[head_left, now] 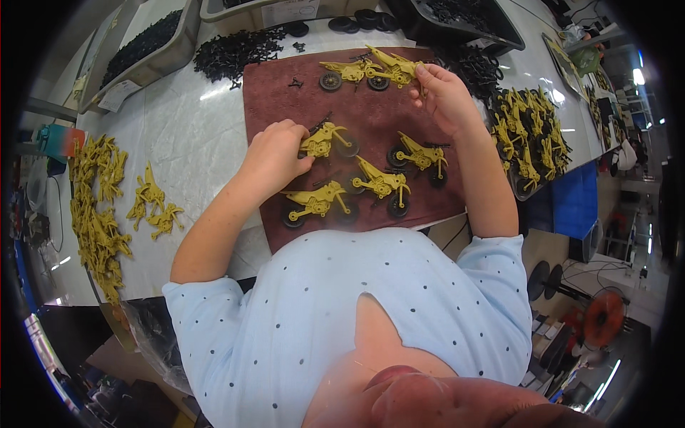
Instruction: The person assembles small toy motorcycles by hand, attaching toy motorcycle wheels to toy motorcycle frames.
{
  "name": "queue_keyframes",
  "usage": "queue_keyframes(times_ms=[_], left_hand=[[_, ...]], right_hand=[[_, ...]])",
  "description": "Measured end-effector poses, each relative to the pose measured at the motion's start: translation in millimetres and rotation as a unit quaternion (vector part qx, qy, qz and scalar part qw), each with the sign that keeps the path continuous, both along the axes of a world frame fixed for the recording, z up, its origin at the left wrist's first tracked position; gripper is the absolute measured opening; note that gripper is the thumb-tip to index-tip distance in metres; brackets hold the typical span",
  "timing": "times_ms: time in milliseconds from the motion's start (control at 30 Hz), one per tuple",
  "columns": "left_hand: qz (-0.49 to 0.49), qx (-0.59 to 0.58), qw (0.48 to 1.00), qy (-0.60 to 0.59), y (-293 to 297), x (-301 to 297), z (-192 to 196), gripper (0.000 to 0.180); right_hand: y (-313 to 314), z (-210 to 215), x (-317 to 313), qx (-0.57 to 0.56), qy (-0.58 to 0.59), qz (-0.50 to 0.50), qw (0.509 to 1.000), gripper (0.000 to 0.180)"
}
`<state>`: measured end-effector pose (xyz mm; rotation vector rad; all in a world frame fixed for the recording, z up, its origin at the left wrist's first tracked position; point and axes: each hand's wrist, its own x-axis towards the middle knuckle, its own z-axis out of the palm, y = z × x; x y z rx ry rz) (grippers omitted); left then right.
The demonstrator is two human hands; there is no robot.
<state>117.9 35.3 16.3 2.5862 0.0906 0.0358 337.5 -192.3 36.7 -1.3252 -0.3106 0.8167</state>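
Head view: your left hand [275, 153] is pinning a yellow toy motorbike [325, 139] flat on the brown mat [271, 96], fingers clamped on it, probably keeping it steady. Your right hand [444, 93] is pinching the tail of another bike [389, 68] at the mat's far edge. Finished bikes are lying in rows between them. The grey bin [153, 60] is holding black parts; loose yellow frames [100, 207] are piling up at left.

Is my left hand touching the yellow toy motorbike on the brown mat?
Touching. The head view shows the left hand with fingers closed over the yellow toy motorbike.
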Motion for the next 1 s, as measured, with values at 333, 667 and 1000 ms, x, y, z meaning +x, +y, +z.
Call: queue_keyframes(times_ms=[333,667,1000], left_hand=[[0.033,0.082,0.996,0.001,11.8,-10.7,8.9,0.035],[0.029,0.074,0.990,-0.117,0.3,20.6,27.4,0.041],[-0.049,0.106,0.978,-0.175,-2.9,133.2,0.0,0.034]], right_hand=[[2.5,-13.0,5.0,-0.047,-0.052,-0.075,0.995,0.018],[22.5,-6.8,-2.9,-0.113,-0.087,-0.026,0.989,0.019],[64.1,-26.2,13.6,-0.151,-0.183,-0.062,0.969,0.037]])
